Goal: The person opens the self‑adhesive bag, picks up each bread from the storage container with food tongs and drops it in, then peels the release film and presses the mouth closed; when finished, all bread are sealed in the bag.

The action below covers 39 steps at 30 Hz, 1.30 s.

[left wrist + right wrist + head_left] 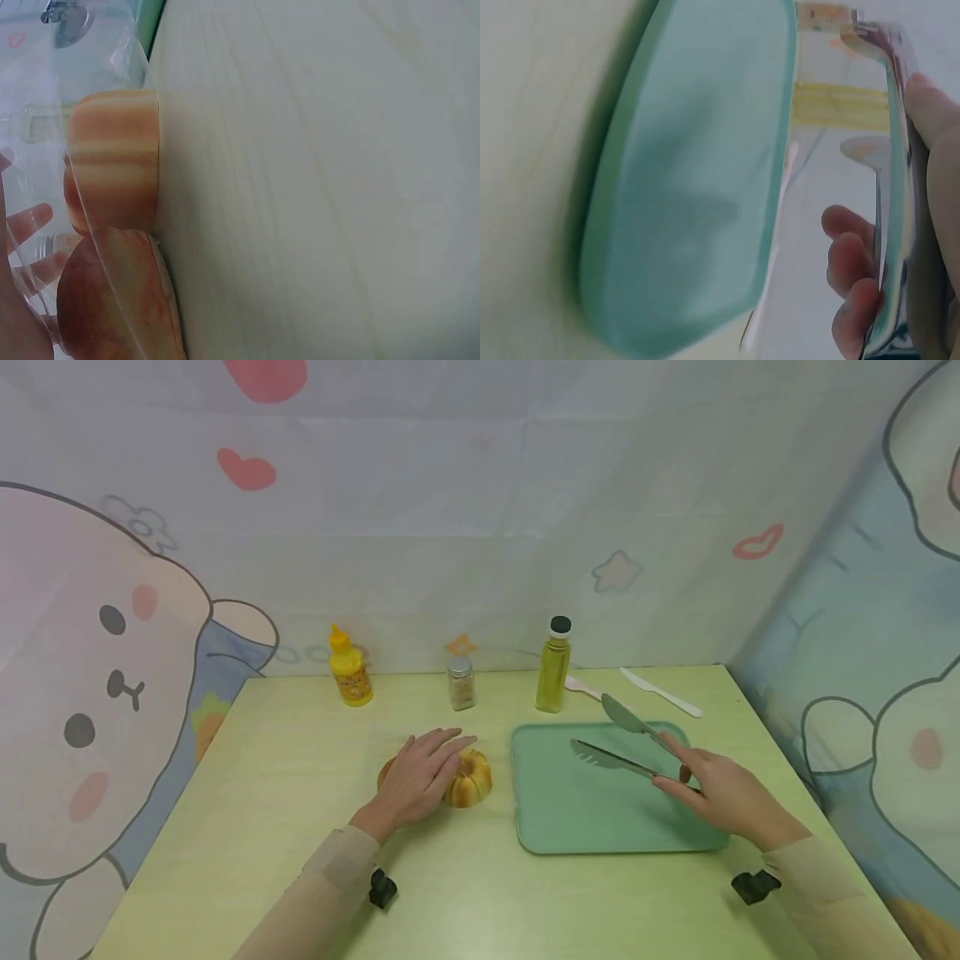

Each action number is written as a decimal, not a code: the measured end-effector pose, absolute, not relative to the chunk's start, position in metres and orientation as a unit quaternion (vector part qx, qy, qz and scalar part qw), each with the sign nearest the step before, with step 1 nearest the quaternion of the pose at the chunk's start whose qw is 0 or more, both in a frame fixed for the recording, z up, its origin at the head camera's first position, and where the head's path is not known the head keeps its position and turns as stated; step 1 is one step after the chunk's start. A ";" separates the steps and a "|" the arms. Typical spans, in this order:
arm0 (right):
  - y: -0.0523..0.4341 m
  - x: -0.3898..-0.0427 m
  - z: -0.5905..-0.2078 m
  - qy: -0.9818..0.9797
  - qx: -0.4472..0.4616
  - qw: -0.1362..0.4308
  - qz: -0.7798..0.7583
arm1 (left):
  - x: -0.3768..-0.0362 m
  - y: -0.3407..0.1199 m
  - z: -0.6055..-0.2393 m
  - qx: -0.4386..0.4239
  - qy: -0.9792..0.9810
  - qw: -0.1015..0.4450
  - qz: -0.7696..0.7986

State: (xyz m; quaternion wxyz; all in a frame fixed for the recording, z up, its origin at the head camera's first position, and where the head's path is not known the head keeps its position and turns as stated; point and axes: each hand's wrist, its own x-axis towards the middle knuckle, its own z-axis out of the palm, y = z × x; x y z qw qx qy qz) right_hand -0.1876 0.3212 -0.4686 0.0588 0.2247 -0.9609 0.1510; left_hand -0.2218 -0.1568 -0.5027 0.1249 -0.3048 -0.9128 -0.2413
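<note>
My left hand (420, 777) lies over two breads, fingers extended, on a clear plastic cover (97, 45) that shows best in the left wrist view. Under the plastic, a ridged golden bread (470, 779) sits beside a smoother brown bun (112, 292), which the hand mostly hides in the head view. My right hand (723, 793) holds metal serving tongs (633, 724) above the green tray (570, 827). Its thumb is on one arm and its fingers on the other, and the tongs' two ends are spread apart with nothing between them.
Along the back of the table stand a yellow squeeze bottle (351, 672), a small spice jar (461, 683) and an oil bottle (553, 668) with a black cap. A white plastic knife (663, 693) and a pale pink utensil (581, 687) lie behind the tray.
</note>
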 end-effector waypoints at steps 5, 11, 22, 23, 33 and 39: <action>0.336 -0.181 -0.467 -0.969 0.180 0.054 0.161 | -0.222 -0.157 -0.502 -0.301 -0.915 0.120 -0.240; 0.354 -0.176 -0.473 -0.976 0.128 0.069 0.161 | -0.222 -0.158 -0.503 -0.301 -0.913 0.124 -0.246; 0.384 -0.169 -0.491 -0.977 0.070 0.105 0.170 | -0.222 -0.158 -0.504 -0.303 -0.910 0.132 -0.249; 0.387 -0.169 -0.493 -0.978 0.063 0.103 0.171 | -0.222 -0.158 -0.504 -0.303 -0.911 0.131 -0.249; 0.406 -0.171 -0.505 -0.984 -0.018 0.025 0.178 | -0.222 -0.158 -0.503 -0.300 -0.913 0.125 -0.246; 0.408 -0.171 -0.518 -0.982 -0.028 0.044 0.180 | -0.223 -0.158 -0.506 -0.299 -0.913 0.125 -0.247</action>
